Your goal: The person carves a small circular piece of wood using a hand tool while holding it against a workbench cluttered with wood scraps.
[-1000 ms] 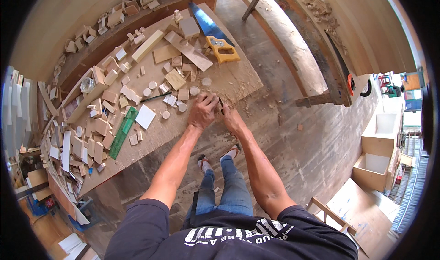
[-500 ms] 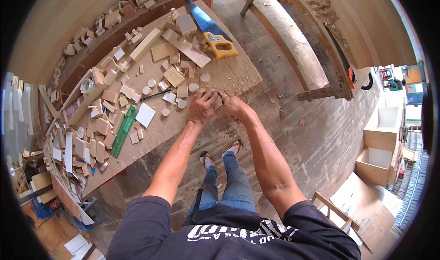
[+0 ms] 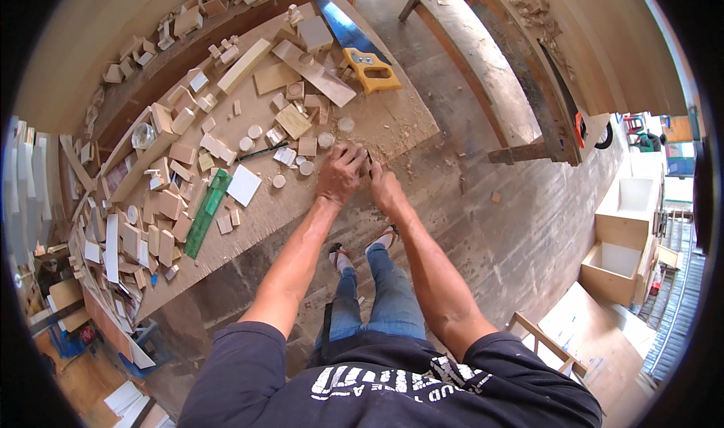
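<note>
My left hand and my right hand meet at the near edge of a plywood workbench. Both are curled around a small dark object pinched between them; what it is stays hidden by the fingers. Small round wooden discs and little wood blocks lie just beyond my left hand. My legs in blue jeans and sandals show below the hands.
A handsaw with a blue blade and yellow handle lies at the bench's far end. A green ruler and a white square tile sit left of my hands among several offcuts. Open plywood boxes stand at right.
Both hands stay together at the bench edge, with only a small shift as the head moves. The grip looks the same.
</note>
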Motion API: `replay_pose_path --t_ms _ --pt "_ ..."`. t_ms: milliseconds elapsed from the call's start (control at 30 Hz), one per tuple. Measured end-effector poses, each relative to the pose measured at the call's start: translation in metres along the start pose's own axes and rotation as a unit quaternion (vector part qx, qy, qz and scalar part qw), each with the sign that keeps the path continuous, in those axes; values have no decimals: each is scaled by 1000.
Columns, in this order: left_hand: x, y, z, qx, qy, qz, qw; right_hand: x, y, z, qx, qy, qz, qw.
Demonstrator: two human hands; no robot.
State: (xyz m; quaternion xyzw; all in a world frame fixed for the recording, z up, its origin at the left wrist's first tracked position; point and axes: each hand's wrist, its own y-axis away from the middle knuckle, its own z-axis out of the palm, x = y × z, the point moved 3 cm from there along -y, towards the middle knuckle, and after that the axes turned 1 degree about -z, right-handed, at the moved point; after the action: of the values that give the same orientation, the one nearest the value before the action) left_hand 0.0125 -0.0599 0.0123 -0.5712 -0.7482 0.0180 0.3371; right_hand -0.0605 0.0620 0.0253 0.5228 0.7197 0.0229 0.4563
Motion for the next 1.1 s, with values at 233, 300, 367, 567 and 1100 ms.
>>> replay_pose_path --t_ms 233,300,367,567,1100 --pt "3 -1 2 18 43 -16 999 33 -8 36 84 -39 -67 993" --pt "-4 0 -1 27 51 -27 998 31 -10 24 -39 -172 47 983" --pt "-9 5 -3 30 47 -33 998 6 8 -1 -79 -238 94 964" --pt "3 -2 1 17 55 -39 998 -2 1 -31 -85 -124 52 987" --pt "-1 2 0 10 -13 -5 1000 -24 8 -18 -33 13 -41 999"
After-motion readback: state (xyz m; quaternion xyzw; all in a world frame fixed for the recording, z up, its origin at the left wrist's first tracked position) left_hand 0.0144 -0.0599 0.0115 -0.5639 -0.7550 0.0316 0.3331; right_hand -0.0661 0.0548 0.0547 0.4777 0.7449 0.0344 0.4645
